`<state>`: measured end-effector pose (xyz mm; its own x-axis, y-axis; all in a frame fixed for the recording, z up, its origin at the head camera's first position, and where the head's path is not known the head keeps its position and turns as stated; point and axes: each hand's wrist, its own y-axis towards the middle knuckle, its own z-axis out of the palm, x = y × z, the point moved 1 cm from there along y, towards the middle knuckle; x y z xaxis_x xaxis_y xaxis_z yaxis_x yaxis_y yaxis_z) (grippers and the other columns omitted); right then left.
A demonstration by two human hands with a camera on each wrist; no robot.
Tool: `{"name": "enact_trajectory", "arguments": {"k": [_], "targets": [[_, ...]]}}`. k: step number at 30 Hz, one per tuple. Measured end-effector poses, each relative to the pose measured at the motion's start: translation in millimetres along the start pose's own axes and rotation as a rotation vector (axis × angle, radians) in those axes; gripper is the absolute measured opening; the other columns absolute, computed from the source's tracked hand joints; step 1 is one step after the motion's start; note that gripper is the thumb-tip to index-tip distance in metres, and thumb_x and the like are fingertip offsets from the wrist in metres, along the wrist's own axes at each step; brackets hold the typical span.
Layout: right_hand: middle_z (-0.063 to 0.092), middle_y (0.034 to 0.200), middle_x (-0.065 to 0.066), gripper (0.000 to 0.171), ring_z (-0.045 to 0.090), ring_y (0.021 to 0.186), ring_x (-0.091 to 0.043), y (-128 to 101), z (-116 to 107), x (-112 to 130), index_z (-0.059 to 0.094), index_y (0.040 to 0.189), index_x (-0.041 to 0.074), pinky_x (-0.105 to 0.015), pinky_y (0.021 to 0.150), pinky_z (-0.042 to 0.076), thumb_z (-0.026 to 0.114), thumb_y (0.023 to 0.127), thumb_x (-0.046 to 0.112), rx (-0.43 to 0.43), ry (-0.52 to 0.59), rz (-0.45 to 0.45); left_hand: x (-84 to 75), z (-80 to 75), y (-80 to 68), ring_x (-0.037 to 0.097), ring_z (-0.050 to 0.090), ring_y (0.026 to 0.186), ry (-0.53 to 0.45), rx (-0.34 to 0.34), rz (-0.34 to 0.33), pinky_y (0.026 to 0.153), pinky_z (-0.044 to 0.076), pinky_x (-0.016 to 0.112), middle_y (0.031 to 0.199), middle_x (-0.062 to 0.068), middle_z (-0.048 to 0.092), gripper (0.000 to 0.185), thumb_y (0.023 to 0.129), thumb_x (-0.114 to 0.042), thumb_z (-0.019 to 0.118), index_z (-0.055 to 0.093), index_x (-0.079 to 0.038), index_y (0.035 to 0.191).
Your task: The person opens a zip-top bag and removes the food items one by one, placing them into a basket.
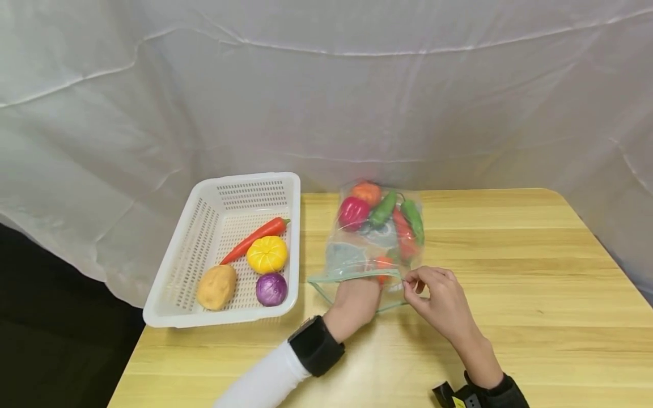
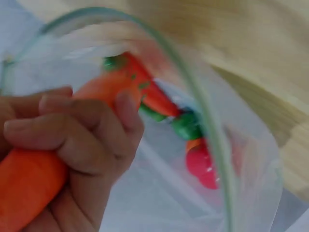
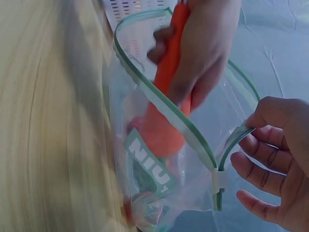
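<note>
Two hands | left [image 1: 357,297] grips smooth orange carrot [image 2: 29,183] | right [image 1: 439,297] pinches clear bag [image 1: 380,238] rim

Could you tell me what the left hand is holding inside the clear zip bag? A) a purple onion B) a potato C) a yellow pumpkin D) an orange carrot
D: the left hand grips an orange carrot inside the bag, whose mouth the right hand holds open.

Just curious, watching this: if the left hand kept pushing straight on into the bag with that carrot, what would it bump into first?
Probably the red pepper lying just ahead of the carrot that the left hand grips inside the bag; depth is unclear.
</note>
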<state>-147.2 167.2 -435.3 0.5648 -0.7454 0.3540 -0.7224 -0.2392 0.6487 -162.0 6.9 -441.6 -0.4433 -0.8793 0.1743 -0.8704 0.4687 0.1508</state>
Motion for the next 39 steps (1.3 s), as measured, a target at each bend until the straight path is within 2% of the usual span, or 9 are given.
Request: {"name": "enact_trajectory", "arguments": {"k": [4,7,11,16,19,24,29,35,39], "targets": [[0.059,0.062,0.006,0.013,0.051,0.059,-0.006,0,-1,-1,0.064,0.073,0.011,-0.037,0.071,0.046,0.070,0.068,0.001,0.003,0.000,0.004,2.9,-12.0,-20.5,0.015,0.057,0.051,-0.167,0.070,-0.012,0.038,0.039,0.025,0.082,0.007,0.064,0.039,0.091,-0.037,0.056,0.060,-0.006,0.114],[0.059,0.063,0.007,0.014,0.051,0.060,-0.006,0,-1,-2,0.064,0.074,0.011,-0.036,0.071,0.046,0.070,0.068,0.001,0.003,-0.002,0.002,8.8,-20.8,-33.3,0.014,0.054,0.053,-0.194,0.087,0.015,0.040,0.036,0.024,0.093,0.008,0.064,0.052,0.090,-0.039,0.057,0.049,-0.008,0.132],[0.059,0.063,0.007,0.015,0.050,0.060,-0.005,0,-1,-3,0.063,0.074,0.012,-0.036,0.071,0.046,0.070,0.067,0.000,0.005,-0.006,0.005,24.3,-33.6,-48.4,0.015,0.059,0.065,-0.215,0.093,0.057,0.051,0.041,0.025,0.099,0.005,0.063,0.055,0.089,-0.038,0.058,0.046,-0.010,0.135],[0.059,0.063,0.007,0.014,0.050,0.060,-0.005,0,0,-4,0.063,0.075,0.011,-0.037,0.072,0.046,0.070,0.068,0.001,0.004,-0.002,0.005,52.6,-42.1,-73.9,0.016,0.063,0.082,-0.212,-0.033,0.128,0.074,0.040,0.032,0.103,0.000,0.065,0.052,0.087,-0.041,0.058,0.050,-0.015,0.131],[0.059,0.063,0.007,0.015,0.050,0.060,-0.005,0,1,-3,0.063,0.075,0.012,-0.037,0.072,0.046,0.070,0.068,0.001,0.005,0.005,0.004,72.8,-44.2,-90.5,0.015,0.063,0.085,-0.218,-0.112,0.132,0.081,0.040,0.037,0.106,-0.002,0.065,0.049,0.083,-0.038,0.063,0.053,-0.018,0.127],[0.057,0.062,0.008,0.015,0.050,0.060,-0.005,1,0,-3,0.063,0.074,0.012,-0.037,0.072,0.046,0.070,0.068,0.000,-0.003,0.013,0.003,108.1,-51.2,-110.6,0.018,0.062,0.098,-0.259,-0.182,0.042,0.094,0.038,0.051,0.110,-0.002,0.065,0.053,0.075,-0.022,0.074,0.054,-0.021,0.124],[0.057,0.062,0.008,0.015,0.050,0.060,-0.005,1,0,-4,0.063,0.075,0.012,-0.037,0.072,0.046,0.070,0.068,0.000,0.000,0.011,0.003,139.0,-49.8,-124.5,0.025,0.062,0.105,-0.334,-0.238,-0.102,0.104,0.022,0.065,0.112,0.004,0.065,0.058,0.067,-0.007,0.080,0.056,-0.018,0.119],[0.057,0.062,0.008,0.016,0.050,0.060,-0.004,0,1,-4,0.063,0.074,0.012,-0.038,0.072,0.046,0.071,0.067,-0.001,0.003,0.007,0.009,160.9,-34.3,-133.7,0.033,0.059,0.107,-0.383,-0.216,-0.239,0.105,0.009,0.073,0.112,0.013,0.064,0.056,0.067,0.005,0.076,0.056,-0.011,0.118],[0.057,0.062,0.008,0.016,0.050,0.059,-0.004,1,1,-4,0.063,0.074,0.012,-0.038,0.072,0.046,0.071,0.067,-0.001,-0.001,0.005,0.009,169.3,-24.9,-134.3,0.039,0.057,0.107,-0.399,-0.207,-0.293,0.101,0.007,0.076,0.113,0.017,0.061,0.054,0.069,0.011,0.071,0.056,-0.009,0.117]]}}
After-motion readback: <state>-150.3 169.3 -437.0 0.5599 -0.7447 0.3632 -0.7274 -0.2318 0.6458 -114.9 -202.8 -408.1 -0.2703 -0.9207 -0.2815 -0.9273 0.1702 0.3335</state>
